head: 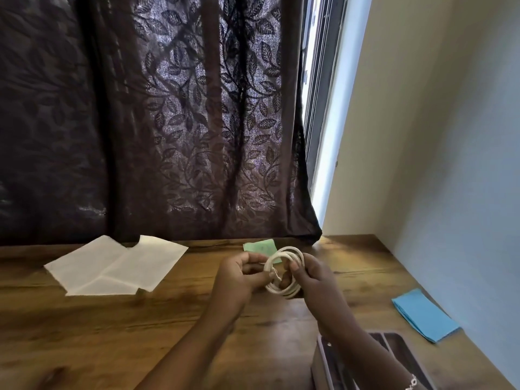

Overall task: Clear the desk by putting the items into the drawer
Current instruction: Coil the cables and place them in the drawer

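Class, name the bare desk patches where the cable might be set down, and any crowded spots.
Bare wood: in front of the white sheets, left of the left hand; between right hand and blue paper. Crowded by the tray.

Dark leaf-patterned curtain (183, 122), bright window strip (318, 94) at its right, pale wall (450, 136), wooden desk (84, 333)

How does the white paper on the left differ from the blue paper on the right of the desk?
The white paper is pale and looks larger; the blue paper is bright blue and smaller. The white paper appears to be overlapping sheets, spread out and creased; the blue paper is a neat stack. The white paper lies by the curtain, the blue paper near the wall. Both lie flat on the wooden desk, untouched.
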